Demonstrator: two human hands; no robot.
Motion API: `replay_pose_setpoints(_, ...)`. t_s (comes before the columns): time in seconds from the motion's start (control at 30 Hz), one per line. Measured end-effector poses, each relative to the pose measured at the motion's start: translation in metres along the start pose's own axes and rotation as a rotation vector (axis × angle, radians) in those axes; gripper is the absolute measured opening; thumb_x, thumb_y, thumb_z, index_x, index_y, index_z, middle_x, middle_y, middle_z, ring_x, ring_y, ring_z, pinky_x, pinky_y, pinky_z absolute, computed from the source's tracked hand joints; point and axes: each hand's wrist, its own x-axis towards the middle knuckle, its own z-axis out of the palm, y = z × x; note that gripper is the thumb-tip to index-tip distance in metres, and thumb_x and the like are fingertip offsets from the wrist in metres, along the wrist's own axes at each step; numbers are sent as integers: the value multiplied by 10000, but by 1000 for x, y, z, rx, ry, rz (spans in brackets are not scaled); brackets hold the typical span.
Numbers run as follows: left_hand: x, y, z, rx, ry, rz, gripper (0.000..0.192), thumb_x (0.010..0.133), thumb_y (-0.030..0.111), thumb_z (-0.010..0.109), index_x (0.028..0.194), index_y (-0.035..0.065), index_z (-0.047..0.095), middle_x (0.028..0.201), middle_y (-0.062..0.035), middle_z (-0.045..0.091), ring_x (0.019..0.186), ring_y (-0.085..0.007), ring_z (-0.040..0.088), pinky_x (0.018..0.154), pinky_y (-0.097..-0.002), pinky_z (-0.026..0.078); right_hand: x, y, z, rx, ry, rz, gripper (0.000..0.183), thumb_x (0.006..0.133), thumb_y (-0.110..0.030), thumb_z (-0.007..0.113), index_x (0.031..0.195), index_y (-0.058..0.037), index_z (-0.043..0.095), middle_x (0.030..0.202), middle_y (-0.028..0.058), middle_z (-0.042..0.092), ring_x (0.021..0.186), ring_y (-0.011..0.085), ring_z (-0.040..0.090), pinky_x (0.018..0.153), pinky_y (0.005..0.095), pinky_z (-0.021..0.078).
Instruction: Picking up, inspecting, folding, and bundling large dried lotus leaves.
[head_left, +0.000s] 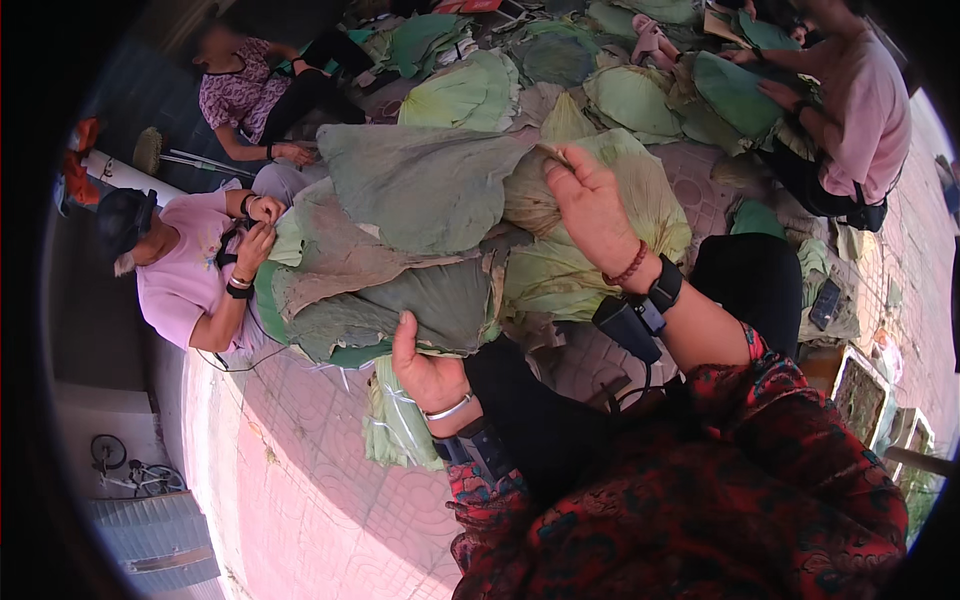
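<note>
A stack of large dried lotus leaves (390, 300), dull green and brown with ragged edges, spreads before me above my lap. My left hand (431, 379) grips its near edge, thumb on top and fingers hidden beneath. Between the thumb and fingers of my right hand (589, 199) is the edge of the uppermost grey-green lotus leaf (427, 184), raised at its right side. Paler yellow-green lotus leaves (637, 187) lie behind and under my right hand. Below the stack, next to my left wrist, a bundle of leaves (394, 416) is tied with white string.
A person in a pink shirt (187, 255) sits close on the left, hands at the stack's edge. Another person (240, 90) sits behind. At right a person (862, 112) handles a green leaf (735, 97). Leaf piles (555, 56) cover the paving ahead. A phone (825, 304) lies at right.
</note>
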Motion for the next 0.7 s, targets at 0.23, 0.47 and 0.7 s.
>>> replay_pose_setpoints(0.23,0,20,-13,-34,109,207,307,822,108,554,1097,-24,514,1141,-130,550,1056,-248,521,946,-416,392,5,54,-77,379,375,602,229,862,-127,444,1083,-70,453,989,75,555,797,207,596,565,394,520)
replay_pose_setpoints(0.47,6,16,-20,-68,130,126,299,826,89,547,1103,-19,513,1145,-132,550,1058,-250,520,944,-416,393,-31,93,-107,220,301,841,282,851,-110,454,1120,-49,398,1007,105,540,804,281,593,446,392,532)
replay_pose_setpoints(0.7,9,10,-11,-41,81,81,262,834,94,538,1067,-25,528,1122,-145,564,1052,-275,530,932,-436,402,-31,93,-115,181,268,818,256,788,-67,530,1033,-67,455,895,90,526,716,249,567,409,380,513)
